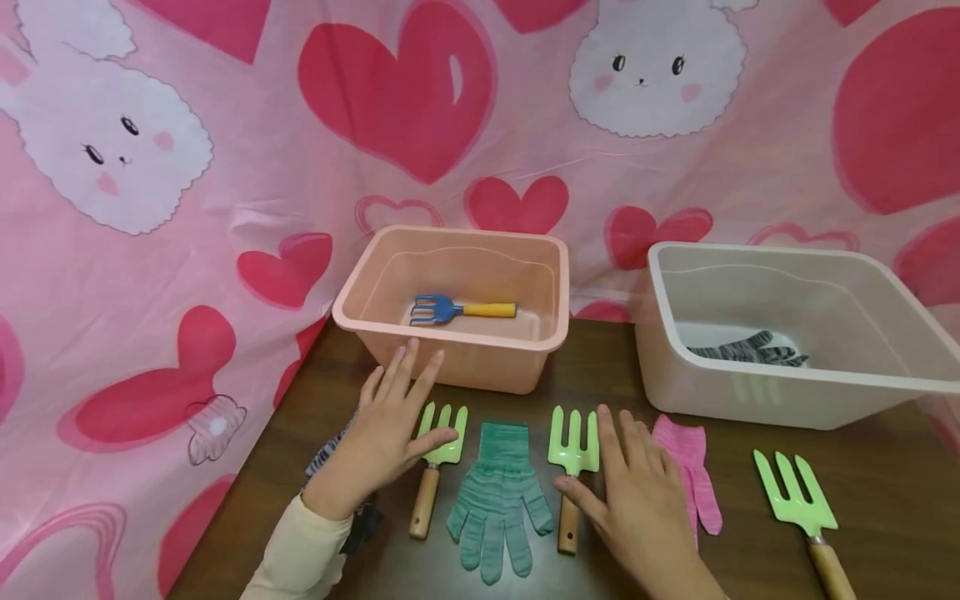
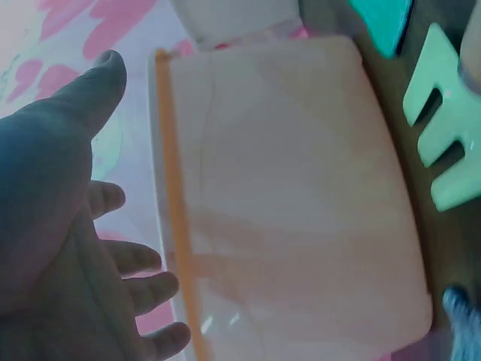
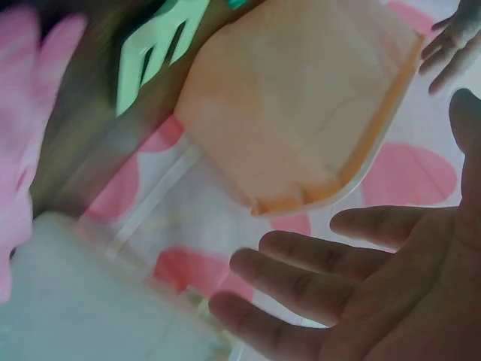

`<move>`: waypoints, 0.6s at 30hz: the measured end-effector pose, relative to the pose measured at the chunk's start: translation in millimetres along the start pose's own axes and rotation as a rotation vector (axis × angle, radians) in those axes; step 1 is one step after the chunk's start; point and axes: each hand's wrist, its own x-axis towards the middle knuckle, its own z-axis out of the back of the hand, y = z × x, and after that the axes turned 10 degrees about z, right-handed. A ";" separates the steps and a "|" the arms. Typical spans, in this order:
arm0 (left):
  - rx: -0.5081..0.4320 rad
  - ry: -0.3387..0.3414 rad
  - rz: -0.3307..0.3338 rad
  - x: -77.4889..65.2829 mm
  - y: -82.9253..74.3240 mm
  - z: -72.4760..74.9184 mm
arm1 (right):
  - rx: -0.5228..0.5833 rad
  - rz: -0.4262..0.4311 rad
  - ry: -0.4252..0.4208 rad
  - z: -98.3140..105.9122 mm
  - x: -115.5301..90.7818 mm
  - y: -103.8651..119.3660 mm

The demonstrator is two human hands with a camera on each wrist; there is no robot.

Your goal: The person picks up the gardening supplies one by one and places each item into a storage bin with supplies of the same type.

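Note:
My left hand (image 1: 390, 433) is held over the table with its fingers spread, in front of the peach bin (image 1: 450, 350). It partly covers a green hand fork (image 1: 425, 500) and a dark grey glove (image 1: 326, 454). With fingers extended, my right hand (image 1: 637, 492) hovers between a second green fork (image 1: 573, 450) and a pink glove (image 1: 705, 492), which it partly hides. Neither hand holds anything. A green glove (image 1: 502, 483) lies flat between the two hands, its fingers toward me. In the left wrist view, the left hand (image 2: 75, 218) shows beside the peach bin.
Inside the peach bin lies a blue hand rake (image 1: 442, 310) with a yellow handle. The white bin (image 1: 787, 400) at the right contains a grey-and-black glove (image 1: 750, 350). A third green fork (image 1: 798, 500) rests at the table's right. Behind the bins hangs a pink heart-patterned cloth (image 1: 525, 100).

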 end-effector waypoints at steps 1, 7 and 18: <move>-0.004 -0.011 -0.002 0.6 3.0 3.4 | 0.017 0.013 -0.006 -1.2 0.5 2.8; -0.039 -0.047 0.033 5.9 16.8 19.5 | 0.101 0.075 -0.045 -10.4 2.8 18.5; -0.143 -0.027 0.188 26.6 47.8 33.3 | 0.176 0.047 0.107 -18.8 11.7 45.4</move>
